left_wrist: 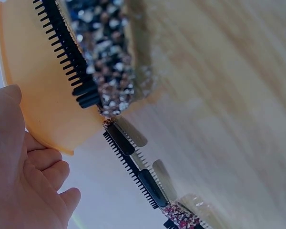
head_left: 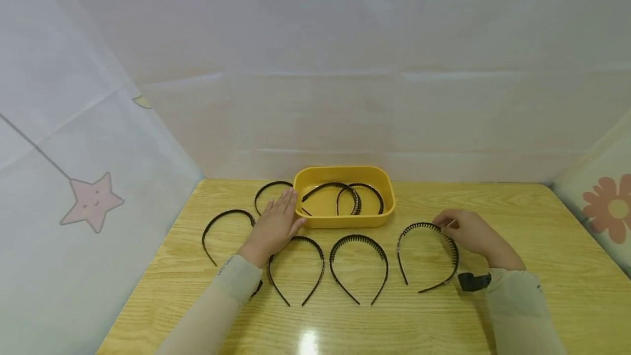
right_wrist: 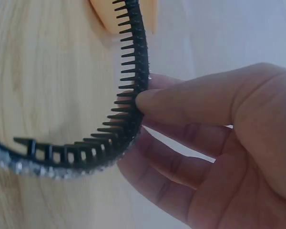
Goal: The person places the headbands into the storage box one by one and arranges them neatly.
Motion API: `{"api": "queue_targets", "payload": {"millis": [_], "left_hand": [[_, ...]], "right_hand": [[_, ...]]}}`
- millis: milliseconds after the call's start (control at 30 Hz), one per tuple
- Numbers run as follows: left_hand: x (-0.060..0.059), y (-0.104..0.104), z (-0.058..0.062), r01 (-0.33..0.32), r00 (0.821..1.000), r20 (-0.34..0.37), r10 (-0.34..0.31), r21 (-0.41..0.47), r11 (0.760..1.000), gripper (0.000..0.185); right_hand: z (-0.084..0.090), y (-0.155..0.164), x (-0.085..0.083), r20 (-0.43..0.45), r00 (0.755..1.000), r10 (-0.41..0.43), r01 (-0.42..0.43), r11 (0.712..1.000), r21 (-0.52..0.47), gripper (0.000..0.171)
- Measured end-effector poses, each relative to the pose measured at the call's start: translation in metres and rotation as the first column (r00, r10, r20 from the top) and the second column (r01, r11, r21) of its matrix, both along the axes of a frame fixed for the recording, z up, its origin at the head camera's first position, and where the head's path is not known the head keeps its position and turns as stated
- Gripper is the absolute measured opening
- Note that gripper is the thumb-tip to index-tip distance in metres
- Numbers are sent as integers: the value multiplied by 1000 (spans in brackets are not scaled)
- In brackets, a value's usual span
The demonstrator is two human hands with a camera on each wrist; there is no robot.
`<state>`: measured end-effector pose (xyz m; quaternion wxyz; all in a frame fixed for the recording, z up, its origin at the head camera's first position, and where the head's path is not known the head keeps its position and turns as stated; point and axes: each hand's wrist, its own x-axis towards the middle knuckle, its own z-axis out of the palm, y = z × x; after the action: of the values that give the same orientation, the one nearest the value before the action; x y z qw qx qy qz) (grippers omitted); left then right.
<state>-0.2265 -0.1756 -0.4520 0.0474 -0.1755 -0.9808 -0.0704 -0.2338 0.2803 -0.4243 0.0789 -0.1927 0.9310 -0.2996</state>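
My right hand [head_left: 470, 233] pinches the top right of a black toothed headband [right_wrist: 141, 52] between thumb and fingers. Glittery stones line the outer side of that headband. Fairly straight, the fingers of my left hand [head_left: 273, 228] rest against the left side of a yellow bin [head_left: 340, 223], with the thumb near its front corner. Inside the bin lie two dark headbands, one [head_left: 331, 184] leaning across the other [head_left: 378, 197]. Below my left hand, a headband [head_left: 323, 267] is partly covered by it.
Another toothed headband [head_left: 358, 237] lies in front of the bin. Two more are at the left, one [head_left: 204, 239] farther out and one [head_left: 256, 197] beside the bin. A pale cloth wall [head_left: 345, 119] rises behind the wooden table [head_left: 517, 207].
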Motion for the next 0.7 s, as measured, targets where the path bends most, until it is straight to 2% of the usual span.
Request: {"api": "queue_targets", "payload": {"millis": [433,700], "left_hand": [[2,0,4,7,1000,6,-7,3,1000,75],[2,0,3,8,1000,2,-8,4,1000,75]], "right_hand": [[10,-2,2,-44,998,-47,44,997,-64,23],[15,-3,4,-59,990,-126,118,985,-128,26]]}}
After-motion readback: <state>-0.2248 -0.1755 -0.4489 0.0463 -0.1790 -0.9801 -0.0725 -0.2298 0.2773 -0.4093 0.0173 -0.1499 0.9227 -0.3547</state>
